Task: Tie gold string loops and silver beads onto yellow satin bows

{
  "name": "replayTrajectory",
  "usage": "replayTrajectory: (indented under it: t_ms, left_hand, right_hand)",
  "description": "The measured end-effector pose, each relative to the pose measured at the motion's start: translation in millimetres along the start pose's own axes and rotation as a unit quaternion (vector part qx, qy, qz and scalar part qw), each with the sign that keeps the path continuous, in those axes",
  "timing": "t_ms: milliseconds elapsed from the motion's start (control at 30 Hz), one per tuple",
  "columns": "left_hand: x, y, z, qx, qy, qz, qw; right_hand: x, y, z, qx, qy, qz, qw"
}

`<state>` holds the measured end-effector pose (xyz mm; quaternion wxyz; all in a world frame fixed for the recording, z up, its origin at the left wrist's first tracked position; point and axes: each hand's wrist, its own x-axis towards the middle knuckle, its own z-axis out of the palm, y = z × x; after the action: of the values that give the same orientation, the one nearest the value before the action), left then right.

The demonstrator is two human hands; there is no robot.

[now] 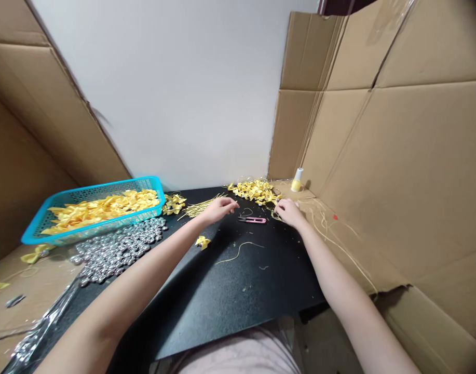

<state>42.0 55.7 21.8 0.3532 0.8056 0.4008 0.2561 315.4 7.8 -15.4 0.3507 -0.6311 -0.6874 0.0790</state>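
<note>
Forearms (144,278) reach forward; I can't tell whether the curled hands (219,209) grip anything; heaped bows (255,192) seem done, basketed ribbons (105,209) remaining.

A white wall (175,88) stands at the far side. Cardboard panels (39,98) stand left and right; the right panel (412,156) bears clear tape (386,19).

Left of the snips (253,220), my feed shows me the basket (157,190); behind them, the bow pile (255,191); behind and right, the spool (296,182).
</note>
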Motion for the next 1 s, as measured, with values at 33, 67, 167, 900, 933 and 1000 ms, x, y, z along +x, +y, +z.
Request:
replayTrajectory:
  t_ms: [33,67,167,900,933,1000]
  left_hand:
    - [-1.2,-0.2,-4.3,0.029,0.001,0.003,1.0]
    - [-4.1,0.0,-9.7,0.059,0.007,0.006,0.998]
    - [-25.4,0.0,-31.2,0.142,0.036,0.012,0.989]
    - [-126.8,-36.7,-5.1,0.113,0.038,0.009,0.993]
    - [-127.3,-35.8,-4.2,0.091,0.04,-0.003,0.995]
    - [-128.6,-33.4,-3.0,0.041,0.041,-0.023,0.998]
  right_hand:
    - [0.3,5.5,-2.3,-0.01,-0.007,0.008,1.0]
    - [0.2,9.8,-4.4,-0.019,-0.011,0.013,1.0]
    - [-1.7,14.9,-8.3,-0.033,-0.009,0.02,0.999]
    - [-52.9,-139.6,79.2,0.07,-0.211,-0.193,0.956]
    - [-53.4,-140.1,82.1,0.072,-0.205,-0.183,0.959]
    - [-54.6,-139.5,85.4,0.102,-0.194,-0.158,0.963]
